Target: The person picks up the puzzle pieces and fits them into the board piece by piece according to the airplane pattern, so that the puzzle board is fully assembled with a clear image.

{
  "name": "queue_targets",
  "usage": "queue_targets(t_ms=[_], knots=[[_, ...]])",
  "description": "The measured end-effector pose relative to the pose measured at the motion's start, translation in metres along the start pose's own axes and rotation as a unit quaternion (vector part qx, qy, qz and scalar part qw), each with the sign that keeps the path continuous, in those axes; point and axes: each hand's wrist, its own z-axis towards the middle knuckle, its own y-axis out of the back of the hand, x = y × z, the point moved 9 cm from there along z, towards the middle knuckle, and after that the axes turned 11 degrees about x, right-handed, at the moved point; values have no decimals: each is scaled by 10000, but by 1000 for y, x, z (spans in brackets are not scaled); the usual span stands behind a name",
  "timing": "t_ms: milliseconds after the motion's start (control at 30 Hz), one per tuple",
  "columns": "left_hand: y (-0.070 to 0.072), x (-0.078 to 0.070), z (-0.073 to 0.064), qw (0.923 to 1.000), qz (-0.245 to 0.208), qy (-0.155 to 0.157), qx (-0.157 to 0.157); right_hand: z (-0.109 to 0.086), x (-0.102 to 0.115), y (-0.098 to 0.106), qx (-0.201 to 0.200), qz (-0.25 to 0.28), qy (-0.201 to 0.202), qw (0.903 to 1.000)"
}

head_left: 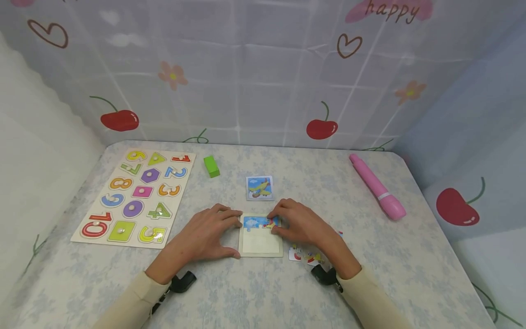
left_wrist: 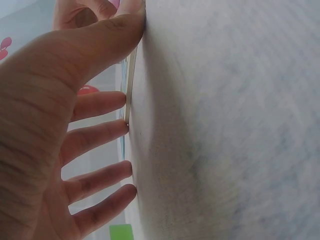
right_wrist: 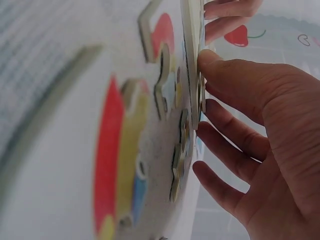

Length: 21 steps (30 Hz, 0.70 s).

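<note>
A small wooden puzzle board [head_left: 263, 245] lies in front of me, with blue-sky pieces [head_left: 252, 222] along its top row. My left hand [head_left: 207, 234] rests against the board's left edge, fingers spread and fairly straight, thumb near the lower corner. At the upper right of the board my right hand [head_left: 302, 224] pinches a puzzle piece [head_left: 271, 223] between thumb and fingers; part of it is hidden by them. Loose puzzle pieces [head_left: 295, 253] lie on the table under the right wrist, and a red-and-yellow piece [right_wrist: 120, 160] shows close up in the right wrist view.
Beyond the board lies a picture card [head_left: 260, 188] of a yellow plane. A green block [head_left: 211, 166] sits to its left. Far left is a number-and-shape peg board [head_left: 139, 217]. A pink wand-like object [head_left: 376, 185] lies at the right. A printed curtain [head_left: 246, 91] hangs behind the table.
</note>
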Motion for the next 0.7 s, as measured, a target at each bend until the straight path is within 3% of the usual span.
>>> queue_targets(t_ms=[700], knots=[[0, 0, 0, 10000, -35, 3, 7, 0, 4, -1, -101, 42, 133, 9999]])
